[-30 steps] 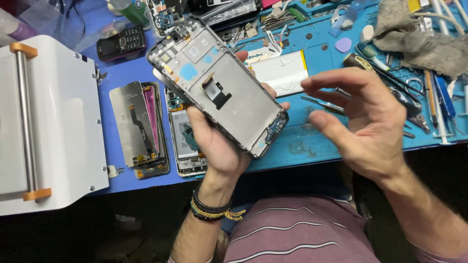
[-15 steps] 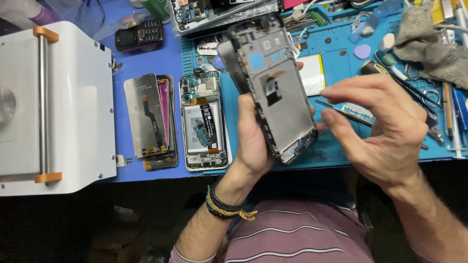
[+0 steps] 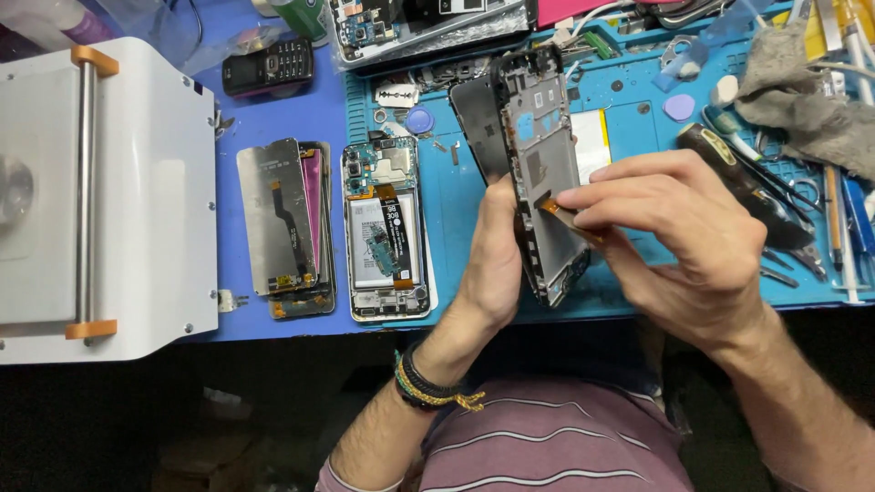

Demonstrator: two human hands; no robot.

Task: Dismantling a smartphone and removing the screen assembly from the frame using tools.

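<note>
A white machine [image 3: 109, 200] with orange-ended rail fills the left of the frame on the blue bench [image 3: 264, 109]. Above it to the right lies a small black keypad phone [image 3: 269, 66]. Middle left, a stack of loose screens [image 3: 287, 228] lies just beside an opened phone [image 3: 385, 230] showing its battery. A grey rag [image 3: 807, 96] sits upper right, tweezers and tools [image 3: 802, 228] below it on the teal mat [image 3: 638, 100]

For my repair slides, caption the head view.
Left hand tilts a phone frame over the blue mat while right hand pinches its orange flex cable.
</note>
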